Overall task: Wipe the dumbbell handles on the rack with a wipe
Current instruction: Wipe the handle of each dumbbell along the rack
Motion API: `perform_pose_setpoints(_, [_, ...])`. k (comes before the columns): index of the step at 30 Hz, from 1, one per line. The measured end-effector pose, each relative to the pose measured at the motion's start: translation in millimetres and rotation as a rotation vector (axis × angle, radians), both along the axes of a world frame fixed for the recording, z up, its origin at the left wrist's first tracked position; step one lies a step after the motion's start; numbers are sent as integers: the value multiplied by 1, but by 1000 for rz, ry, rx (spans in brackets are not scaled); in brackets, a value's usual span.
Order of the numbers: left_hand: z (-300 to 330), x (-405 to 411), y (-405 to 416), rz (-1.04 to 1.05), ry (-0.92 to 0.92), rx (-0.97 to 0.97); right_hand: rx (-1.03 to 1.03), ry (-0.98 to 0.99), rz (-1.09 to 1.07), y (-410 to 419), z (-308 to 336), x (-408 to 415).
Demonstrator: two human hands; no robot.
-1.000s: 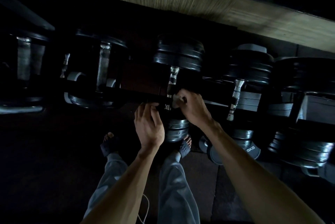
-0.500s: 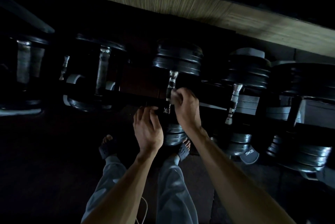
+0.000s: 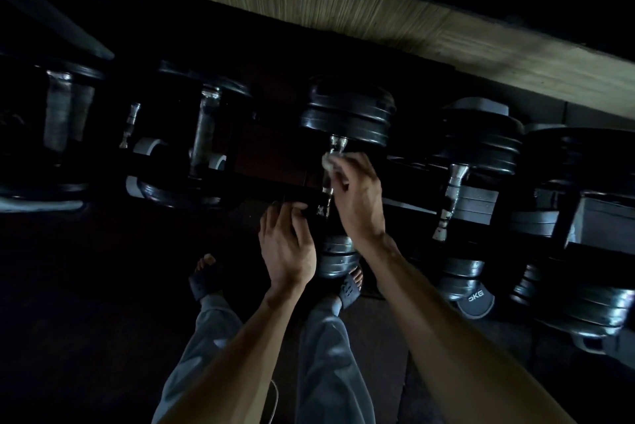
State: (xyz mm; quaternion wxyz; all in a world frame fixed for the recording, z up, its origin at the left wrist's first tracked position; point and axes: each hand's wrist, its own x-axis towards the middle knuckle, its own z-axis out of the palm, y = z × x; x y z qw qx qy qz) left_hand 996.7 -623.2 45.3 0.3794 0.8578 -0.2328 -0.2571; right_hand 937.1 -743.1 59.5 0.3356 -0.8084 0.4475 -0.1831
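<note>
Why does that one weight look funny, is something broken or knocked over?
Nothing looks broken or spilled. One grey 5KG weight lies tilted on the floor below the rack, apart from the racked dumbbells. The right hand holds a wipe on a handle.

The small crumpled wipe (image 3: 328, 162) is white against the shiny silver dumbbell handle (image 3: 330, 179). The round weight plates (image 3: 347, 114) are glossy black. The loose trousers (image 3: 330, 365) are grey, and the wooden board (image 3: 378, 11) is pale brown with fine streaks.
</note>
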Motion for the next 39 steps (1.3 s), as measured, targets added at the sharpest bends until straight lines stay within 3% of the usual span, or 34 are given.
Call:
perform_pose_setpoints(4, [-2,0,0,2,4,7,-74,98,79,-7,-3,0])
perform_pose_setpoints(9, [-1,1,0,-22,-8,8,-18,198,376,-2,-4,-11])
perform_pose_setpoints(14, [1,0,0,3,-13,-9,-177,305,331,-26,-8,5])
perform_pose_setpoints(17, [0,0,0,-7,-21,-10,-79,317,254,-25,-10,9])
perform_pose_setpoints(23, [0,1,1,-11,2,12,11,358,596,-12,6,-9])
perform_pose_setpoints(28, [-3,1,1,-17,9,31,-87,341,435,-34,1,6])
perform_pose_setpoints(33, [0,5,2,-61,52,48,106,293,582,-8,5,-15])
perform_pose_setpoints(36, [4,8,7,-145,21,41,295,123,285,-2,11,-25])
perform_pose_setpoints(39, [14,7,5,-77,16,19,433,51,81,3,23,-41])
